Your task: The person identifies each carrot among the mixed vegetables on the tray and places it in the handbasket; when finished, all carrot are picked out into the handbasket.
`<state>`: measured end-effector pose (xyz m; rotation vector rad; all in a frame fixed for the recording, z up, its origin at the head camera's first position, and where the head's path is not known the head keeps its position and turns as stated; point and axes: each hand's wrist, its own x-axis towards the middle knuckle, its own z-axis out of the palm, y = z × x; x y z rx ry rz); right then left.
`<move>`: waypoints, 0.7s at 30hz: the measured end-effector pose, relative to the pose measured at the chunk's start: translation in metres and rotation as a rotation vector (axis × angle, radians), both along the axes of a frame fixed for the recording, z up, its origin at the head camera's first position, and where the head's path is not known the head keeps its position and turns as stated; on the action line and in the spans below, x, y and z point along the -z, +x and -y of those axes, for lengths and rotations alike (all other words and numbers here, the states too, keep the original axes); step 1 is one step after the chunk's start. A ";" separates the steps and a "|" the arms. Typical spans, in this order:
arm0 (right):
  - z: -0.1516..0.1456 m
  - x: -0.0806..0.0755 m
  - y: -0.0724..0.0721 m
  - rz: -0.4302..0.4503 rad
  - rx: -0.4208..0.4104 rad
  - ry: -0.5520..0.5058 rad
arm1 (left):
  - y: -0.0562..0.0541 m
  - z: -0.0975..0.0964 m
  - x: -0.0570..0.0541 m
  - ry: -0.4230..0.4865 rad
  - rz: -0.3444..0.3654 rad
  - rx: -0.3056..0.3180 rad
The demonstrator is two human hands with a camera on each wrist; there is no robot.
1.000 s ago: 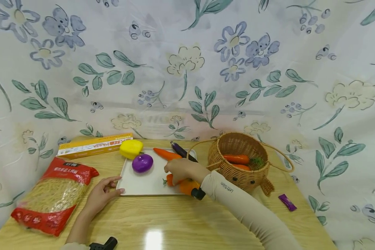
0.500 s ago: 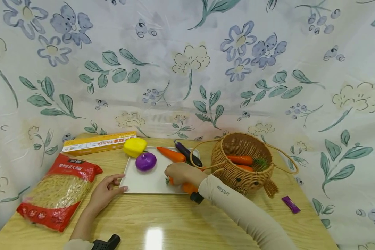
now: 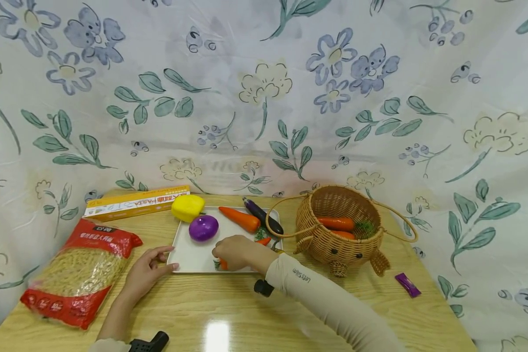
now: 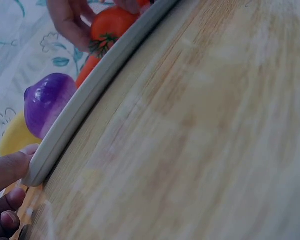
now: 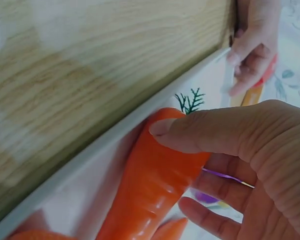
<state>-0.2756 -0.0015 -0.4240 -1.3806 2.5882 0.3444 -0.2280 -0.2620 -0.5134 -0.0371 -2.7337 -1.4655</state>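
Observation:
A carrot (image 5: 155, 175) with a green tuft lies along the front of the white tray (image 3: 193, 259). My right hand (image 3: 237, 252) grips its thick end, thumb on top and fingers on the far side, hiding most of it in the head view. At the tray's front left corner, my left hand (image 3: 147, 271) holds the rim with thumb and fingertip. A purple onion (image 3: 204, 228) and a yellow pepper (image 3: 187, 208) sit at the tray's left. Farther back on it are a larger carrot (image 3: 239, 218), an eggplant (image 3: 263, 215) and a small carrot tip (image 3: 263, 241).
A wicker basket (image 3: 325, 249) with carrots (image 3: 336, 224) inside stands right of the tray, its handle overlapping the tray's edge. A red pasta bag (image 3: 81, 274) lies at left, a pasta box (image 3: 136, 201) behind. A purple packet (image 3: 407, 284) lies far right.
My right hand has moved left and nearer the tray's front edge with the carrot. The small carrot tip behind it has come into view. My left hand stays at the tray corner.

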 end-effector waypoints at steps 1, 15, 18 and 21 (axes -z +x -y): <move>0.001 0.000 0.001 -0.015 -0.012 -0.001 | 0.000 0.000 0.000 -0.001 -0.001 -0.001; 0.011 -0.004 0.005 0.030 -0.050 -0.022 | 0.001 -0.001 -0.001 0.004 -0.007 0.002; 0.012 -0.004 0.005 0.025 -0.060 -0.026 | 0.001 -0.001 -0.001 0.003 -0.006 0.001; 0.012 -0.004 0.006 0.016 -0.075 -0.026 | 0.001 -0.001 -0.001 0.001 -0.001 -0.001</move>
